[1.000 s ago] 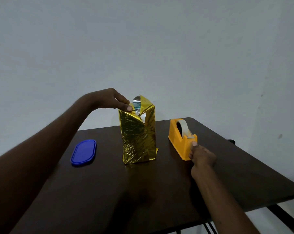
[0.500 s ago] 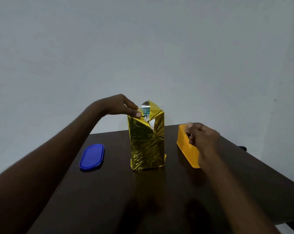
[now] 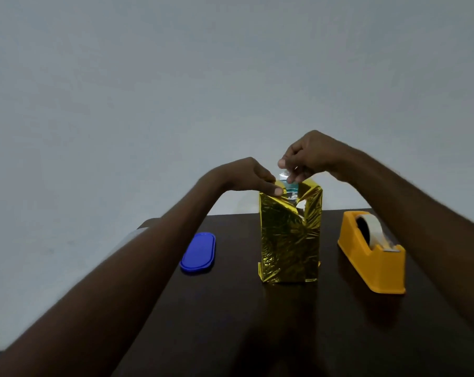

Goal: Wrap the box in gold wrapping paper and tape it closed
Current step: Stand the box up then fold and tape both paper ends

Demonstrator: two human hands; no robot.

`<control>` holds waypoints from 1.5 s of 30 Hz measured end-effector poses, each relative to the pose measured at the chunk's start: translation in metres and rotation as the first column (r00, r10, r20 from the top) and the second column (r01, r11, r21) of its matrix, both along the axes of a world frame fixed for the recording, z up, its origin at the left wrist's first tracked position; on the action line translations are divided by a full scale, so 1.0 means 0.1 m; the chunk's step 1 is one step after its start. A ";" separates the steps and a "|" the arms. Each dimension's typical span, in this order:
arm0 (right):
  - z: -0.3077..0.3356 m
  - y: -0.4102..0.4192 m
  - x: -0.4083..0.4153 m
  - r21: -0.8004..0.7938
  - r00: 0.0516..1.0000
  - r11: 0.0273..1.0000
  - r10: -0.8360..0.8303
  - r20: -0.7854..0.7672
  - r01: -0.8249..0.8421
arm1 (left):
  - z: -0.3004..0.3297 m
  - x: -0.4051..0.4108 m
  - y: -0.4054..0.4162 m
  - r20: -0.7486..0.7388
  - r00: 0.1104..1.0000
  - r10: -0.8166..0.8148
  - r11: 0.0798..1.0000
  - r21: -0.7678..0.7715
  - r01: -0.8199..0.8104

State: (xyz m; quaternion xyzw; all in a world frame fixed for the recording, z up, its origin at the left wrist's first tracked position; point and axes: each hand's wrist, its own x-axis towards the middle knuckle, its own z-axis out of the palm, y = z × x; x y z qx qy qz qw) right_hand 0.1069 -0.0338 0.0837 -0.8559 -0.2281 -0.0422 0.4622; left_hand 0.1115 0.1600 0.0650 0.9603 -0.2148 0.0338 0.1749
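Upright on the dark counter point(image 3: 257, 336), the tall gold-foil-wrapped box point(image 3: 289, 240) is pinned at its top fold by the left hand point(image 3: 246, 175); clear tape is pinched above by the right hand point(image 3: 309, 156) with curled fingers point(image 3: 293, 175).

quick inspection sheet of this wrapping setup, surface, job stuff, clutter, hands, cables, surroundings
surface: dark table, glossy, reflecting the things on it
job's things: gold-wrapped box stands upright mid-table, its top flaps not yet closed, a silvery and blue patch showing in the gap; orange tape dispenser to its right, apart from it, roll loaded
clutter: blue oval lid lies flat to the left of the box, apart from it
grippers: left hand pinches the top left flap; right hand is above the open top, fingers curled, seemingly pinching a small clear piece, likely tape
cables: nothing seen
surroundings: plain pale wall behind the table; dim light
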 end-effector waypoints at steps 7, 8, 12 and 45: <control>0.05 0.15 0.33 -0.358 0.995 0.930 -0.096 -0.011 0.086 | -0.02 0.01 0.02 -0.006 1.000 0.004 0.999 -0.041 -0.005; 0.06 0.16 0.36 -0.382 0.995 0.920 -0.103 -0.013 0.091 | -0.02 0.01 0.02 -0.005 1.000 0.004 0.999 -0.044 -0.005; 0.05 0.21 0.40 -0.501 0.994 0.859 -0.105 0.031 0.106 | -0.03 0.02 0.03 -0.004 1.000 0.008 0.999 -0.052 -0.008; -0.32 0.10 0.06 -0.180 0.910 0.961 -0.259 -0.324 0.209 | -0.04 0.06 0.06 -0.016 1.000 -0.021 0.996 -0.090 0.019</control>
